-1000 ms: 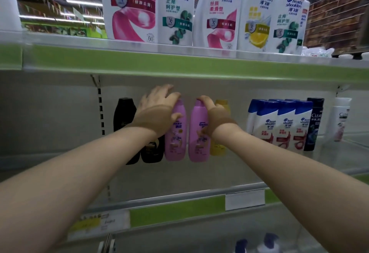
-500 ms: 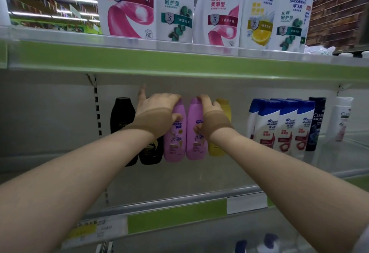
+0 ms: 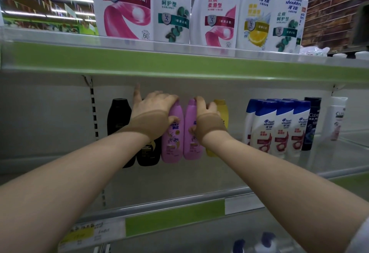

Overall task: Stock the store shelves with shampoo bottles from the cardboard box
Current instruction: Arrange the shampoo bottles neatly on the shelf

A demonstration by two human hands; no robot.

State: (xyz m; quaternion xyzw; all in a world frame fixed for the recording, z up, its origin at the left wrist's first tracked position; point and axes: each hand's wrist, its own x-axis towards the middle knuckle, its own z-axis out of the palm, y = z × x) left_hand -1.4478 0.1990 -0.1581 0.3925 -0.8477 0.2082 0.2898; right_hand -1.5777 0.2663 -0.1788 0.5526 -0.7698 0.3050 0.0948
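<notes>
Two pink shampoo bottles stand upright side by side at the back of the middle shelf (image 3: 179, 181). My left hand (image 3: 151, 113) wraps the top of the left pink bottle (image 3: 172, 143), index finger raised. My right hand (image 3: 206, 117) grips the top of the right pink bottle (image 3: 190, 145). A black bottle (image 3: 117, 115) stands to the left, and a second black bottle (image 3: 148, 155) is partly hidden under my left wrist. A yellow bottle (image 3: 222, 111) stands behind my right hand. The cardboard box is out of view.
Several white and blue bottles (image 3: 279, 127) and a dark bottle (image 3: 311, 123) stand to the right on the same shelf. Large white bottles (image 3: 215, 9) fill the upper shelf, whose green edge (image 3: 179, 61) overhangs my hands. Bottle caps (image 3: 267, 238) show on the shelf below.
The two pink bottles have shifted slightly left and stand closer together. My left fingers have curled down onto the left bottle's top, and my right hand's grip has settled.
</notes>
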